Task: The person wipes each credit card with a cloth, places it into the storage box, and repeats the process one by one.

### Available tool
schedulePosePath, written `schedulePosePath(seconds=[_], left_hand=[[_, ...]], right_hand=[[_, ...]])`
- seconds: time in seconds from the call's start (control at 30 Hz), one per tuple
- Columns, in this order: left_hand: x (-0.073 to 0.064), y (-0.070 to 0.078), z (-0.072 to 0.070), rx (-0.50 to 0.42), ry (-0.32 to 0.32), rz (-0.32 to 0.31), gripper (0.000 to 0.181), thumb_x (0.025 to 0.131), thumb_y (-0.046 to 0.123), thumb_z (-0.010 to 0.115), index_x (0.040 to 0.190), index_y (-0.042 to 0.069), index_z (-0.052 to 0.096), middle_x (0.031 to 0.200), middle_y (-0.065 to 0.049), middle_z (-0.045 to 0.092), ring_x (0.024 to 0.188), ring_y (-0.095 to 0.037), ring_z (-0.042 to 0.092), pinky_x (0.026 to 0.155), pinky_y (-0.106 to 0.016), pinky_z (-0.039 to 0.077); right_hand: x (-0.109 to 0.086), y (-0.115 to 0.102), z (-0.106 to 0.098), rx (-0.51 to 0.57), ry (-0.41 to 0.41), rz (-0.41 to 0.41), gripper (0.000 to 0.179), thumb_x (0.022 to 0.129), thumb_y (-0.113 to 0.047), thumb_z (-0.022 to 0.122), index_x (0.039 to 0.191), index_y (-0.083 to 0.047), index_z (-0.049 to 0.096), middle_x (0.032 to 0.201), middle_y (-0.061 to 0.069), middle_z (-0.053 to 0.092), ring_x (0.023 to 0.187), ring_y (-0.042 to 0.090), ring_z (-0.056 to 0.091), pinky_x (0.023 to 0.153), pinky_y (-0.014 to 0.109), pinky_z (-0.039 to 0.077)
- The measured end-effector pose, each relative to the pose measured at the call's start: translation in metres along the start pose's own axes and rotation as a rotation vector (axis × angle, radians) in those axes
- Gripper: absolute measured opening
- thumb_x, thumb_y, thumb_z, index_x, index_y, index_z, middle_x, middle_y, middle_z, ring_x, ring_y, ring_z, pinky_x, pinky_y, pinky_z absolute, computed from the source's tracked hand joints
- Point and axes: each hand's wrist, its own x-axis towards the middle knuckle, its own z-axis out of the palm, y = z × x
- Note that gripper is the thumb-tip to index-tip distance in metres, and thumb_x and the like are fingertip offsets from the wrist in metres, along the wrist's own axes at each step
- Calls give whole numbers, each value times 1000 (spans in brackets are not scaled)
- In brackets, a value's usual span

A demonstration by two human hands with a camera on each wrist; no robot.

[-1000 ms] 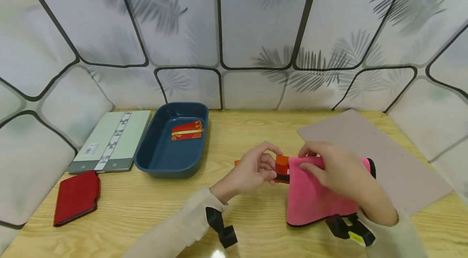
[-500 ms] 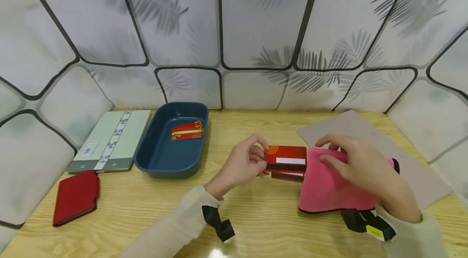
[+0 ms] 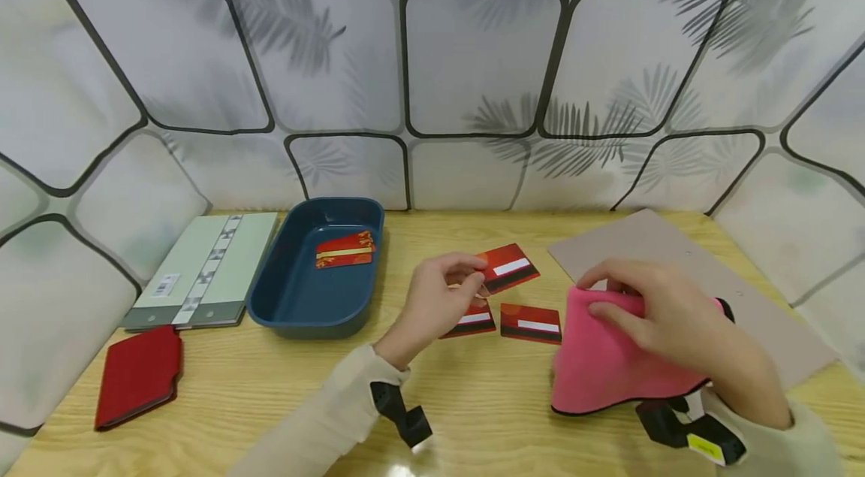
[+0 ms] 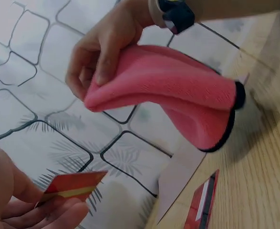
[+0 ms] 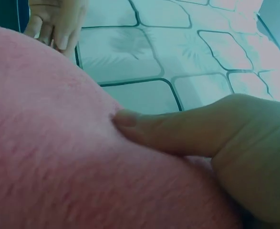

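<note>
My left hand (image 3: 432, 304) pinches a red bank card (image 3: 510, 268) by its left end. The card has a white strip and a dark stripe, and it tilts up to the right. Its other side, red with a yellow band, faces the left wrist view. Two similar red cards lie on the table below: one card (image 3: 530, 324) in full sight, another card (image 3: 477, 321) partly behind my left fingers. My right hand (image 3: 665, 312) grips the folded top of a pink cloth (image 3: 615, 364) with black edging, fingers behind it and thumb in front. The cloth hangs down just right of the cards.
A blue tray (image 3: 311, 312) holding red and gold cards stands left of centre. Beside it lies a pale green notebook (image 3: 196, 267), with a dark red wallet (image 3: 138, 378) in front. A grey-brown sheet (image 3: 716, 289) lies at the right, partly behind my right hand.
The card in my left hand has come away from the cloth and now tilts, uncovering the cards on the table. My right hand and the cloth have shifted right.
</note>
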Motion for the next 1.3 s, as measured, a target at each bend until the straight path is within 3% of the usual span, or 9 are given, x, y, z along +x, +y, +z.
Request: schedulePosePath(seconds=[0.1,0.3,0.43,0.57,0.8,0.93,1.07,1.17,1.3], left_hand=[[0,-1,0,16,61,4,21,93,-3,53,108,-3,68,96,-19,68,74,-29,69,67,-39,60],[3,-2,2,61,69,-16,25,87,-5,52,102,0,71,85,-15,68,63,-17,65,54,-28,54],[5,-2,4,5,46,-14,26,86,-7,52,106,-3,69,85,-19,69,70,-27,70,56,-29,56],[6,-2,3,5,69,7,20,86,-1,63,105,-3,69,86,-18,71,75,-31,71,58,-26,56],[4,-4,-1,7,107,-20,17,92,17,66,99,1,66,74,-15,69,47,-15,61,47,-29,53],[1,-6,-1,38,95,-16,18,94,18,63,88,1,64,55,-9,56,39,-10,47,42,-24,44],[1,-7,1,97,95,50,19,92,18,66,80,3,67,54,-1,46,46,-8,38,46,-21,33],[1,-9,3,109,72,83,17,91,17,67,80,4,68,62,-3,55,54,-8,45,51,-20,38],[0,-12,8,113,-21,85,10,91,12,66,92,2,70,80,-10,68,67,-10,59,59,-19,49]], right_hand=[[2,-3,2,13,1,-2,37,69,-6,83,97,-26,68,75,-21,53,67,-4,44,62,12,37],[5,-6,3,0,10,-9,37,69,-6,83,96,-25,68,77,-20,54,69,-3,45,65,13,37],[6,-6,4,0,6,-12,37,69,-6,83,97,-26,68,73,-20,50,68,-4,44,63,13,36],[7,-7,5,2,-3,-14,36,70,-7,83,97,-25,68,74,-21,51,68,-4,45,63,13,37],[8,-11,10,20,-22,-24,33,71,-7,82,96,-23,68,77,-19,55,68,-4,45,62,13,40],[9,-16,15,45,-37,-53,32,72,-7,81,98,-20,68,85,-15,62,72,-2,49,66,13,43],[10,-20,17,44,-38,-47,32,73,-7,81,99,-19,68,92,-14,65,77,-1,55,70,17,47],[11,-23,19,42,-45,-24,33,74,-9,81,103,-16,66,83,-16,61,72,-2,52,64,18,46],[11,-26,22,57,-74,26,32,76,-12,81,103,-14,62,78,-16,59,67,-3,49,58,19,45]])
